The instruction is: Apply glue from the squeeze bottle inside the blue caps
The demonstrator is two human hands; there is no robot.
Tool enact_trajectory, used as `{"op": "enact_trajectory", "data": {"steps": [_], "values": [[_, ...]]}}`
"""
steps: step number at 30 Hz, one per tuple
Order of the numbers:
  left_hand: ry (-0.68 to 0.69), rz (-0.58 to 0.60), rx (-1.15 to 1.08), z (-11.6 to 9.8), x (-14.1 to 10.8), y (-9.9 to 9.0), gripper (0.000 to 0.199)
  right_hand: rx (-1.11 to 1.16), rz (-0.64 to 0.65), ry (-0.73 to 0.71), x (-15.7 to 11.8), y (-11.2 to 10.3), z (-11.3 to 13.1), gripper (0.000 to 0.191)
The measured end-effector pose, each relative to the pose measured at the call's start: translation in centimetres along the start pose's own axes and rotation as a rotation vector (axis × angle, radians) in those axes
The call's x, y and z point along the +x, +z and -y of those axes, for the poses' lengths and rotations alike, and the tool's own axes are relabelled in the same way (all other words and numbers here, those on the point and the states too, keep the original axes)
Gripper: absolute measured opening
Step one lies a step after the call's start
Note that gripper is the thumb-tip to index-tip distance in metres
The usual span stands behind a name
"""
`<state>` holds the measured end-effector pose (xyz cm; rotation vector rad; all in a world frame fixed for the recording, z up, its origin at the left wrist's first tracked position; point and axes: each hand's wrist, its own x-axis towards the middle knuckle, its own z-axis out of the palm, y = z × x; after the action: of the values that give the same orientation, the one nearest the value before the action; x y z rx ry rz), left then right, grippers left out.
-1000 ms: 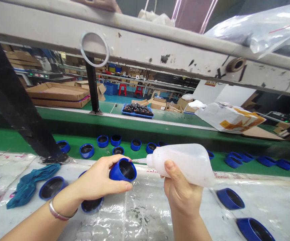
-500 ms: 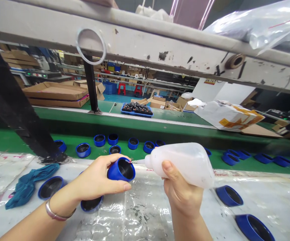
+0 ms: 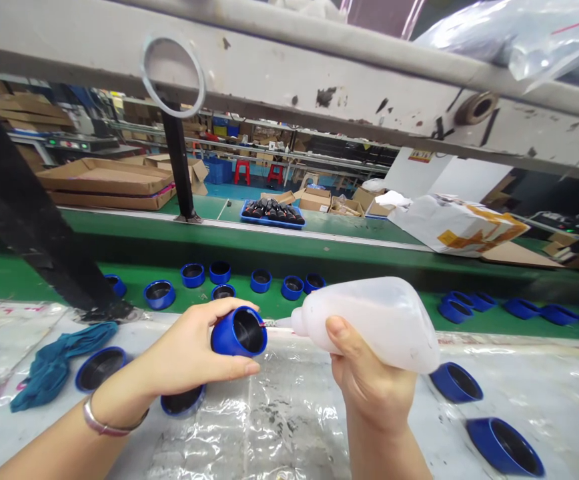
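Basically left hand [image 3: 189,350] grips blue cup [image 3: 225,333] tilted above plastic-covered bench [image 3: 269,433], right hand [image 3: 377,397] clutches white squeeze bottle [image 3: 372,320], nozzle [image 3: 284,323] at cup's rim, so squeezing too hard or slipping sideways could smear any contents outside

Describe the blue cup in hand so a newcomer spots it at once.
Start at the plastic-covered bench in the foreground. Above it, find the left hand. The blue cup in its grip is tilted, the white bottle pointing its nozzle at the rim; it alone is held up.
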<state>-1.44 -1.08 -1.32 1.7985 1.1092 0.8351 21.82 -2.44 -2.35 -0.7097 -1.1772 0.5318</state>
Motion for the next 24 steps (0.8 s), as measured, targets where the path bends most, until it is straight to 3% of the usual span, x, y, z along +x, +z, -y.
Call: {"op": "enact_trajectory", "data": {"steps": [12, 24], "values": [[0.025, -0.096, 0.147, -0.58, 0.02, -0.01, 0.063, 0.021, -0.064, 0.009, 0.18, 0.33, 0.84, 0.009], [0.101, -0.142, 0.174, -0.39, -0.14, 0.01, 0.064, 0.047, -0.029, 0.009, 0.19, -0.07, 0.77, 0.008]]}}
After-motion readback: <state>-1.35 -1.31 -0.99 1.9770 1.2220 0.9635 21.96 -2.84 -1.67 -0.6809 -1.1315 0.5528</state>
